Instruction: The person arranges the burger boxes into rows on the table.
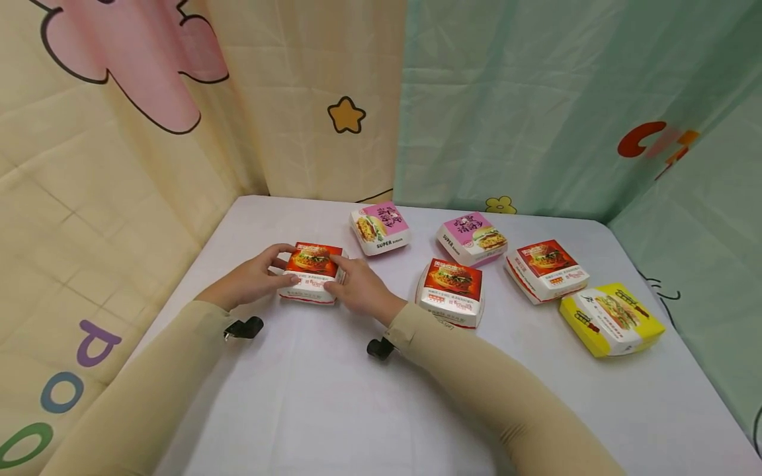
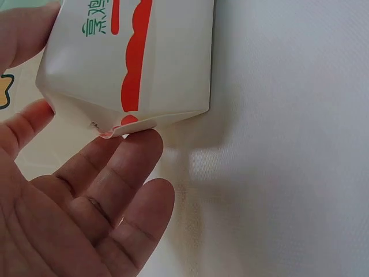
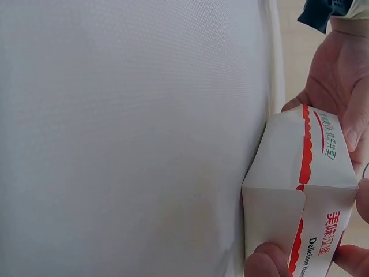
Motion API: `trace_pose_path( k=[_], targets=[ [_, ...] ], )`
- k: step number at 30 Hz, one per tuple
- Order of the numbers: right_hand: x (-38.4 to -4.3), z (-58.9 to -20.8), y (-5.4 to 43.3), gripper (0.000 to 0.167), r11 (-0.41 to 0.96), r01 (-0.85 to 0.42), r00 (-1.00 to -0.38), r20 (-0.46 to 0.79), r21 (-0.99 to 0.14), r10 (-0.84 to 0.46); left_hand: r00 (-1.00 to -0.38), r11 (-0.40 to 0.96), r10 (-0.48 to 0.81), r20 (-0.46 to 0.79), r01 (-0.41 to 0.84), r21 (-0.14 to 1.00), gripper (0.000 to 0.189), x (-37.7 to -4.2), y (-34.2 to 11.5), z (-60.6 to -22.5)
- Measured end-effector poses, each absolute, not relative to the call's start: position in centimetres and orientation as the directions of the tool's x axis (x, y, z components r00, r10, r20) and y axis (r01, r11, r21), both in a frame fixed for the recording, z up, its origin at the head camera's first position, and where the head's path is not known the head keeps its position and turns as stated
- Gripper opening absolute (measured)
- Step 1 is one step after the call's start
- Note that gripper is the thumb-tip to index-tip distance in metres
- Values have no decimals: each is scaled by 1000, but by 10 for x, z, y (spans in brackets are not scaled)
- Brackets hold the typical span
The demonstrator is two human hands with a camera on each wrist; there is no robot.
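A red-and-white burger box (image 1: 313, 261) sits on the left part of the table, held between both hands. My left hand (image 1: 254, 277) grips its left side, thumb at the near corner and fingers along the side. The left wrist view shows fingertips against the edge of the box (image 2: 173, 63). On the other side my right hand (image 1: 364, 289) holds the box, one finger over its top and the thumb at its front. The right wrist view shows the box's white side (image 3: 277, 150) with both hands on it.
Right of the hands stands another red burger box (image 1: 450, 291), with a third red one (image 1: 546, 268) beyond it. Two pink burger boxes (image 1: 381, 228) (image 1: 473, 238) stand toward the back. A yellow box (image 1: 613, 319) lies at the right. Curtains (image 1: 512, 99) border the white table (image 1: 333, 410).
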State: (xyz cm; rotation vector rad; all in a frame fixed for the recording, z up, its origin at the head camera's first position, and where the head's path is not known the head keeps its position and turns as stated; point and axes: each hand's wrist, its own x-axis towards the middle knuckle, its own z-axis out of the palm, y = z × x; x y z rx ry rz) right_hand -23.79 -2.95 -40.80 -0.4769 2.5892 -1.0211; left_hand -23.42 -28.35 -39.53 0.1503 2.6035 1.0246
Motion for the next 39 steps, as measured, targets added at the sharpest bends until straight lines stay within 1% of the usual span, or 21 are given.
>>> trace_pose_path(
  k=[5, 9, 19, 39],
  targets=[
    [-238, -409, -28, 72, 691, -211, -882, -170, -692, -440, -922, 754, 241, -304, -20, 657, 89, -234, -283, -393],
    [-236, -408, -25, 74, 689, -200, -876, -188, -697, -445, -914, 746, 260, -312, -15, 665, 89, -234, -284, -394],
    [-236, -408, -18, 74, 676, -149, -876, -220, -721, -428, -918, 760, 260, -301, 2, 650, 78, -233, -285, -396],
    [-236, -406, -16, 74, 674, -154, -874, -218, -722, -434, -915, 740, 265, -305, -10, 673, 75, -232, -283, -399]
  ],
)
